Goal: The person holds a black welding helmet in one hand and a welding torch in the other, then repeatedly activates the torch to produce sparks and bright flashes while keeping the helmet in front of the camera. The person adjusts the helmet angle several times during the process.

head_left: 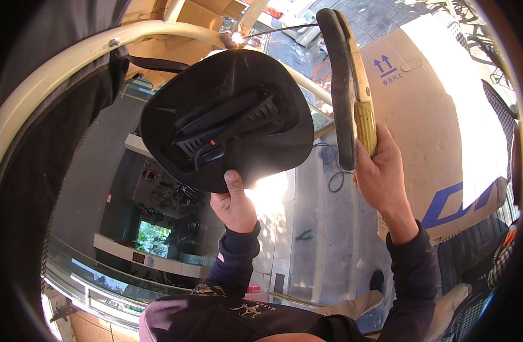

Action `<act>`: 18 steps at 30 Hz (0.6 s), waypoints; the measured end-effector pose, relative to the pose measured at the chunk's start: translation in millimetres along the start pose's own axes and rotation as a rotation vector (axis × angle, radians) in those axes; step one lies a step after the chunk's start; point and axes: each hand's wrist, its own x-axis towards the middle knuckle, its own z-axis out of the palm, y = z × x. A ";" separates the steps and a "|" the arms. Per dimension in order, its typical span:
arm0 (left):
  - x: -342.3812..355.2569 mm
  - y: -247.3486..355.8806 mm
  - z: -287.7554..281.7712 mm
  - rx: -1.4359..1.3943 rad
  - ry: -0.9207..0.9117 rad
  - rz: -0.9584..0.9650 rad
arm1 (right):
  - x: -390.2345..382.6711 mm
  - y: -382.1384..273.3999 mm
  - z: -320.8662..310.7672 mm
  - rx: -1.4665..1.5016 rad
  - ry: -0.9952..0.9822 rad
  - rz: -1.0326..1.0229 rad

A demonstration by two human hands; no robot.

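Right grip (pixel 381 168) closed round holder (pixel 342 97); rod (pixel 281 29), long axis crosswise, runs left from holder's top to glow (pixel 237 38) at tube (pixel 62 68). Left grip (pixel 236 208), nearer glow, grasps shield's (pixel 233 117) lower edge.

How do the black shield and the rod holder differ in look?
The shield is broad and rounded; the rod holder is long and narrow. The shield is almost all black; the holder is dark grey and yellow. The holder bears a thin rod; the shield shows none. Both are held.
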 end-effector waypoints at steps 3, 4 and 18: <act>-2.4 6.2 -2.5 -0.019 0.007 -0.057 | -4.1 4.0 -2.2 -0.010 0.037 -0.056; -3.0 8.6 -3.7 -0.034 0.007 -0.084 | -6.2 4.8 -2.8 -0.001 0.053 -0.083; -8.0 -1.2 -12.9 -0.027 0.000 -0.078 | -9.2 -0.3 -10.5 0.058 0.068 -0.029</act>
